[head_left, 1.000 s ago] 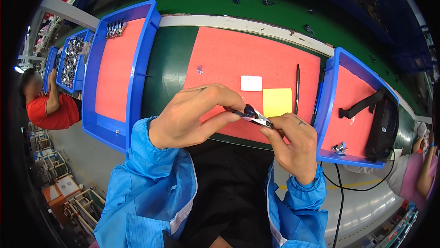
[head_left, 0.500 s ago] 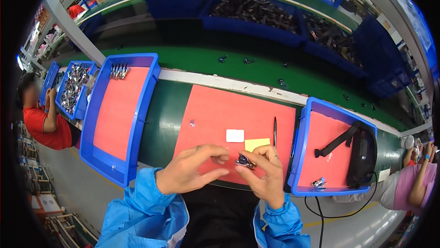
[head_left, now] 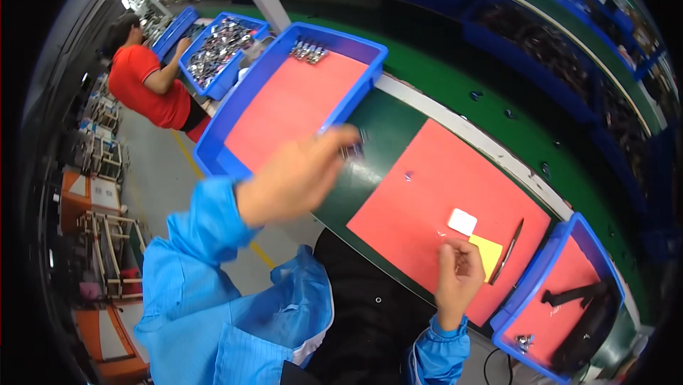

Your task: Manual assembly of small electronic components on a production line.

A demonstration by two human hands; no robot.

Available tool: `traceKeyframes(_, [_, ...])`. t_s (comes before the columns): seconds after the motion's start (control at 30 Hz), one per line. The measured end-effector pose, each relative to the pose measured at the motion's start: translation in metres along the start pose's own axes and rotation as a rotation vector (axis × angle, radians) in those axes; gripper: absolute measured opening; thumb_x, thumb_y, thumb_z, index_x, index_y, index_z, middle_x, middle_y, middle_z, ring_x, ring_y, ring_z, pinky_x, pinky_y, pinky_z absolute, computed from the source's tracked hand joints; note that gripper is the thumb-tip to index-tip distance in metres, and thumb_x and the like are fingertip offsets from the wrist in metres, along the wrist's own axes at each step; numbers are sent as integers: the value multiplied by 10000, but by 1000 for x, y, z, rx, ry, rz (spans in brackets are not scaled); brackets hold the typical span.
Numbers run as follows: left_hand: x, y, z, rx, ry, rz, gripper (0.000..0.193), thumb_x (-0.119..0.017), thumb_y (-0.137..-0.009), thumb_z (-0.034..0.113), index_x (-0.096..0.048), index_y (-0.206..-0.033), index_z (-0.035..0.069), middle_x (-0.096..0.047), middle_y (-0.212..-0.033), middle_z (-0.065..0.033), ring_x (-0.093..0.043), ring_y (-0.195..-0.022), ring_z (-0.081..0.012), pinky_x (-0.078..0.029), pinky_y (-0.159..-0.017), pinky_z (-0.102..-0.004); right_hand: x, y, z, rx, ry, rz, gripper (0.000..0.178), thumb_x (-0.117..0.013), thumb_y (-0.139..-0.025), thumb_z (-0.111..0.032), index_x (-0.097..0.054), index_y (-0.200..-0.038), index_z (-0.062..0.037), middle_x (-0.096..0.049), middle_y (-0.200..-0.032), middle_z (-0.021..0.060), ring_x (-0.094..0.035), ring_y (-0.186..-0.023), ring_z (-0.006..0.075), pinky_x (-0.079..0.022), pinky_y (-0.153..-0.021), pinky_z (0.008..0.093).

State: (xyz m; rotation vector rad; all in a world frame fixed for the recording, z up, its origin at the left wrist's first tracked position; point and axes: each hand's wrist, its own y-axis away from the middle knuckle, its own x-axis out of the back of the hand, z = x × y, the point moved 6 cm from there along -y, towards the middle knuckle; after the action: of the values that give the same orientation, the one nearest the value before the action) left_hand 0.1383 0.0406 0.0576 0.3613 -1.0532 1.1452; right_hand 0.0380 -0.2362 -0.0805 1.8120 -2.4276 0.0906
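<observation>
My left hand (head_left: 295,175) is raised over the near right edge of the left blue tray (head_left: 213,147). Its thumb and forefinger pinch a small dark-and-silver clip-like part (head_left: 352,150), smeared by motion. In that tray, a row of several shiny metal clips (head_left: 309,51) lies at the far end on a red sheet. My right hand (head_left: 459,278) hovers at the near edge of the red work mat (head_left: 420,207), fingers loosely curled and apart, with nothing visible in them. Close to it are a yellow paper pad (head_left: 486,253) and a white block (head_left: 462,221).
A dark pen (head_left: 509,250) lies on the mat. The right blue tray (head_left: 505,321) holds a black strapped pouch (head_left: 587,328) and small metal pieces (head_left: 524,342). Dark parts (head_left: 509,113) dot the green belt beyond. At left, a person in red (head_left: 146,76) stands by a bin of metal parts (head_left: 224,51).
The clip-like part passed from my right hand to my left, which carried it left toward the tray. My right hand let go. The whole view has swung left and tilted.
</observation>
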Motion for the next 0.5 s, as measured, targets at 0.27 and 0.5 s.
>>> traceKeyframes(0.27, [27, -81, -225, 509, -442, 100, 276, -739, -906, 281, -663, -976, 25, -730, -921, -182, -715, -869, -365, -552, -759, -449, -6, -2, 26, 65, 170, 15, 132, -650, -1015, -101, -644, -1016, 31, -631, -844, 20, -544, -736, 57, -446, -662, 216])
traceKeyframes(0.5, [-1, -95, -275, 672, -403, 198, 294, -734, -903, 350, -689, -960, 65, -739, -988, -198, -709, -979, -379, -544, -840, -481, -5, -1, 29, 57, 172, 43, 134, -650, -1014, -97, -646, -998, 35, -632, -840, 23, -534, -719, 60, -442, -642, 219])
